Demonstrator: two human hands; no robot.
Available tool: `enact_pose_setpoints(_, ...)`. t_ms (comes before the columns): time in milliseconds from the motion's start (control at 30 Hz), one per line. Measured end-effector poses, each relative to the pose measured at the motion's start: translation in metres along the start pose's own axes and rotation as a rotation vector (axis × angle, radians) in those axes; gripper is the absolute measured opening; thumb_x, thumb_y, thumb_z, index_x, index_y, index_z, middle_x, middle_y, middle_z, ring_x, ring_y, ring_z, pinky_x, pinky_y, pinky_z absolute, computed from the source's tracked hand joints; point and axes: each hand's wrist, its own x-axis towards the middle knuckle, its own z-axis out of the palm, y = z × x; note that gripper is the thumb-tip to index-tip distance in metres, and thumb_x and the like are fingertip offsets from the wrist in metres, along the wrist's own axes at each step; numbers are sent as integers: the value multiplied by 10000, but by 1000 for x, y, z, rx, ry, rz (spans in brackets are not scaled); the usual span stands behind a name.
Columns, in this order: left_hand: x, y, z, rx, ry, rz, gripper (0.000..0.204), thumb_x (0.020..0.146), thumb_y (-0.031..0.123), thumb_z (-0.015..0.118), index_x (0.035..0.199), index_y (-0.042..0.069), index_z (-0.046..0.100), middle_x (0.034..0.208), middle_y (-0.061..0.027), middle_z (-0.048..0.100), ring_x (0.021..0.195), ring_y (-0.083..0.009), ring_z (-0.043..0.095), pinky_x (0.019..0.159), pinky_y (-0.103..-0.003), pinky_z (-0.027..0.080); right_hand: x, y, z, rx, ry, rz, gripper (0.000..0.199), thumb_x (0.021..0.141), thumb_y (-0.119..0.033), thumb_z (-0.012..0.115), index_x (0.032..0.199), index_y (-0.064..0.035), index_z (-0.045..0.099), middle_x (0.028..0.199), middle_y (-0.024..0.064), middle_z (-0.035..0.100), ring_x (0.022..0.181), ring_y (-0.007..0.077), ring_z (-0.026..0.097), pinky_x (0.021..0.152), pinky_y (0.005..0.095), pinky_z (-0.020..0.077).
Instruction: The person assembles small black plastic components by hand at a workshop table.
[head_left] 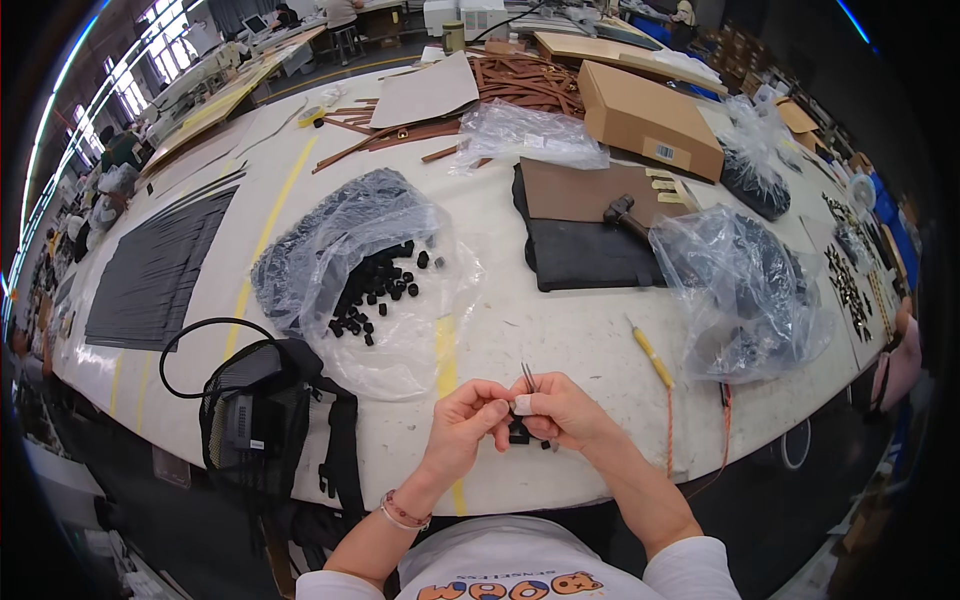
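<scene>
My left hand (465, 425) and my right hand (565, 412) meet over the near middle of the table, both closed. The left pinches something small and dark, mostly hidden by the fingers. A thin metal tool with two prongs (528, 376), perhaps tweezers, sticks out above my right hand. A pale wrap covers one of the right fingertips. Beneath the hands lie a few small black pieces (519, 434). Ahead to the left, many black cylindrical pieces (372, 290) spill from a clear plastic bag (335, 225).
A mesh bag (255, 430) with a black strap lies left, near stacked dark strips (160, 265). On the right are a yellow-handled awl (651, 356), a hammer (628, 215) on dark sheets, and a plastic bag (740, 290). Brown straps (520, 85) and a cardboard box (650, 120) lie beyond.
</scene>
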Motion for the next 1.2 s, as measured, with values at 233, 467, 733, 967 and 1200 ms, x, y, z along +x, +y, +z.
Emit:
enact_pose_setpoints(233,1,1,-6,87,72,-41,75,818,51,522,832,-22,534,658,-66,567,454,-98,511,417,-193,407,-9,-5,10,-357,100,-100,100,750,-104,552,776,-10,569,577,-9,514,442,26,408,383,165,297)
enact_pose_setpoints(467,1,-5,1,454,75,128,64,818,26,513,840,-29,539,670,-41,571,472,-41,477,415,-167,387,-4,-3,4,-793,194,-257,107,680,-75,553,712,26,563,543,37,523,465,65,455,415,218,352)
enact_pose_setpoints(733,-5,-18,8,295,177,63,106,816,91,535,817,-14,531,624,-21,557,488,-37,465,423,-197,378,-5,11,16,-966,521,-579,100,659,-35,529,715,48,529,475,69,467,426,87,395,411,238,328)
enact_pose_setpoints(967,-10,-25,4,870,267,669,91,768,71,559,769,11,491,583,-117,522,478,-224,509,458,-289,395,-6,19,30,-916,474,-603,19,684,20,475,698,32,480,571,15,456,531,55,387,471,208,355)
enact_pose_setpoints(1200,-4,-12,3,150,46,114,164,840,169,507,732,47,492,571,1,503,408,-69,431,380,-199,296,-14,17,27,-1264,459,-863,45,692,1,532,727,15,507,619,78,527,502,148,482,465,243,379)
